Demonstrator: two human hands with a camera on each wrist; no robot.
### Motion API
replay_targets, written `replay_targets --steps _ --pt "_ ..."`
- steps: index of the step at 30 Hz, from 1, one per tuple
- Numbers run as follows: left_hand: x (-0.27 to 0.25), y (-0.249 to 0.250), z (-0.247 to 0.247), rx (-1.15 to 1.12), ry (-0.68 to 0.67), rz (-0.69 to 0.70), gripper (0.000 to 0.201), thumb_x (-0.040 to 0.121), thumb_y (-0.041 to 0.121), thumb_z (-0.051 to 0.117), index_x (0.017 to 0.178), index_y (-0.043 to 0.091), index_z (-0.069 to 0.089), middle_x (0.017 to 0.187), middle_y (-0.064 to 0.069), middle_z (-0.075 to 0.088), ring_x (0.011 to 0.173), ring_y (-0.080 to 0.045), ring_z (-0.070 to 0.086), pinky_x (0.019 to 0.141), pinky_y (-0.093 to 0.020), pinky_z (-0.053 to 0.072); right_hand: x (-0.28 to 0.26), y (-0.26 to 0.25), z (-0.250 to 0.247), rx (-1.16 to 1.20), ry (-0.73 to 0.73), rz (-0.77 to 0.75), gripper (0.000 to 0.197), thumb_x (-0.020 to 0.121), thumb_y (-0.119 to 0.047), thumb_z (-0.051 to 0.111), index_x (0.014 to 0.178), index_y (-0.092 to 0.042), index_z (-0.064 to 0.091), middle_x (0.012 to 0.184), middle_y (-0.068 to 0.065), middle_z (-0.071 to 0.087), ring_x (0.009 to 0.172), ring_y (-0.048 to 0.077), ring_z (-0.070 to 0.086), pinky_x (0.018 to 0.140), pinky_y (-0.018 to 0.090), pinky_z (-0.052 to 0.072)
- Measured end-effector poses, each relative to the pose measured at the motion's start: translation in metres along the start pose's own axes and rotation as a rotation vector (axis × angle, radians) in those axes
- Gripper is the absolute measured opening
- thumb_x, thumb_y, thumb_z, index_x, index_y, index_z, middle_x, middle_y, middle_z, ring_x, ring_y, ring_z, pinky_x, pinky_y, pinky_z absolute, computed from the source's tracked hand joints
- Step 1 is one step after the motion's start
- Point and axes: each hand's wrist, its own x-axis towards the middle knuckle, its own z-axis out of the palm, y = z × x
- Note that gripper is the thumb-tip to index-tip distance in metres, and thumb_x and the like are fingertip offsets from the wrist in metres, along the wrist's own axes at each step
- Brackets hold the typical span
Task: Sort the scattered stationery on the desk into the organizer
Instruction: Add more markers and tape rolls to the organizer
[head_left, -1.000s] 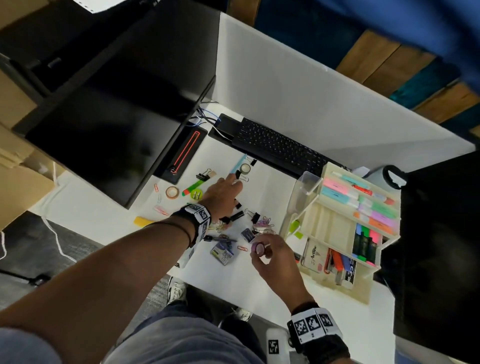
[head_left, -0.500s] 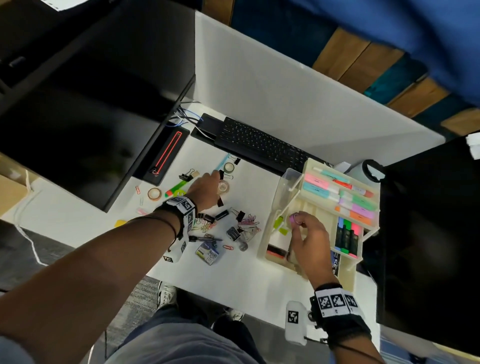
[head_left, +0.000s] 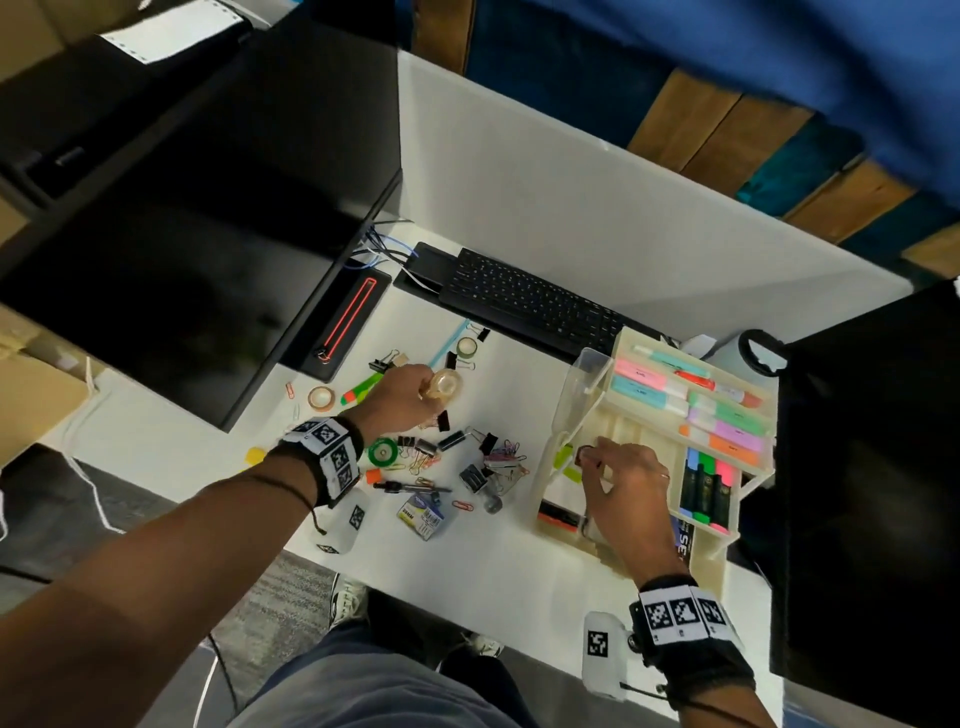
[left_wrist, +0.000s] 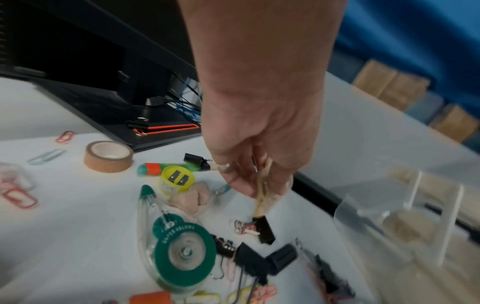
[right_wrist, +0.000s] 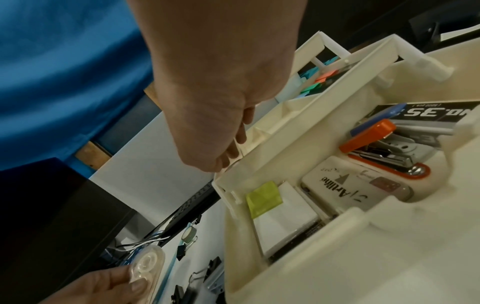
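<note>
2 hands: left hand (head_left: 402, 397) raised, right hand (head_left: 621, 480) lowered.

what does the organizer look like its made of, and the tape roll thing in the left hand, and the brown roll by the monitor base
Organizer: looks like matte cream plastic, with thin moulded walls and rails.
Tape roll pinched in the left hand: clear glossy plastic, see-through in the right wrist view; a tape dispenser or a bare roll, hard to tell.
Brown roll: probably paper tape, with a dull tan side and a pale, cardboard-like core.
</note>
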Motion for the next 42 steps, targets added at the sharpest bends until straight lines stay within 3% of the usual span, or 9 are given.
replay_targets --steps 5,8,11,16,21,25,31,35,42 --pt "-0.034 0.028 -0.012 -0.3 -0.092 -0.028 0.011 0.085 0.023 0.081 0.086 0.018 0.071 0.085 0.003 0.074 0.082 -0.016 0.072 0.072 -0.028 0.057 -0.007 -0.024 -0.007 0.235 0.076 -0.012 0.016 0.092 -0.007 0.073 0.097 -0.022 0.074 0.102 -0.008 0.07 0.094 0.013 0.059 0.089 0.043 0.053" --pt "-0.058 0.063 -0.014 -0.5 -0.177 0.011 0.018 0.086 0.019 0.082 0.102 0.012 0.075 0.097 -0.002 0.079 0.089 -0.018 0.076 0.073 -0.023 0.059 -0.008 -0.059 -0.008 0.455 -0.116 -0.039 0.033 0.087 -0.02 0.084 0.114 -0.026 0.068 0.1 -0.013 0.067 0.083 0.007 0.066 0.072 0.022 0.054" --pt "-0.072 0.091 0.002 -0.575 -0.192 0.02 0.033 0.078 0.025 0.088 0.104 0.009 0.073 0.1 -0.01 0.077 0.095 -0.029 0.076 0.084 -0.04 0.063 -0.008 -0.088 -0.008 0.598 -0.281 0.0 0.046 0.082 -0.032 0.088 0.12 -0.031 0.062 0.1 -0.013 0.073 0.081 0.004 0.071 0.069 0.017 0.054" --pt "-0.08 0.117 0.03 -0.59 -0.154 -0.041 0.042 0.066 0.033 0.088 0.098 0.013 0.071 0.094 -0.013 0.076 0.09 -0.034 0.076 0.083 -0.056 0.062 -0.01 -0.078 -0.009 0.481 -0.059 0.054 0.024 0.09 -0.018 0.08 0.112 -0.021 0.073 0.09 -0.017 0.075 0.07 -0.008 0.068 0.066 0.004 0.046" --pt "-0.093 0.142 0.069 -0.503 -0.293 -0.013 0.035 0.079 0.026 0.088 0.098 0.004 0.069 0.083 -0.012 0.076 0.068 -0.015 0.071 0.06 -0.034 0.059 -0.048 -0.035 -0.026 0.513 -0.121 0.094 0.02 0.088 -0.019 0.081 0.103 -0.032 0.076 0.085 -0.018 0.076 0.067 0.004 0.069 0.061 0.02 0.053" --pt "-0.104 0.155 0.107 -0.326 -0.464 0.064 0.019 0.087 0.025 0.081 0.088 0.01 0.07 0.074 0.003 0.074 0.065 0.003 0.066 0.058 -0.013 0.049 -0.086 0.01 -0.039 0.408 -0.079 0.145 0.018 0.09 -0.012 0.076 0.096 -0.028 0.08 0.064 -0.027 0.064 0.055 0.003 0.057 0.053 0.012 0.038" --pt "-0.111 0.157 0.144 -0.029 -0.51 0.167 0.016 0.09 0.028 0.073 0.104 0.019 0.076 0.097 0.01 0.074 0.089 -0.003 0.068 0.082 -0.026 0.055 -0.112 0.062 -0.031 0.309 -0.08 0.302 0.017 0.087 -0.009 0.075 0.096 -0.022 0.08 0.08 -0.009 0.077 0.063 0.006 0.067 0.063 0.03 0.057" --pt "-0.115 0.155 0.153 -0.013 -0.488 0.183 0.019 0.092 0.025 0.073 0.111 0.02 0.076 0.101 0.013 0.073 0.094 0.0 0.068 0.087 -0.022 0.055 -0.093 0.077 -0.006 0.115 -0.09 0.341 0.014 0.093 -0.021 0.071 0.079 -0.016 0.07 0.065 0.001 0.07 0.055 0.021 0.064 0.055 0.038 0.057" --pt "-0.118 0.149 0.136 -0.018 -0.395 0.145 0.019 0.094 0.022 0.073 0.113 0.019 0.075 0.097 0.015 0.068 0.082 0.013 0.062 0.074 -0.006 0.046 -0.056 0.065 -0.007 0.031 -0.216 0.531 0.018 0.098 -0.015 0.056 0.107 -0.013 0.07 0.103 0.01 0.072 0.097 0.031 0.071 0.072 0.036 0.054"
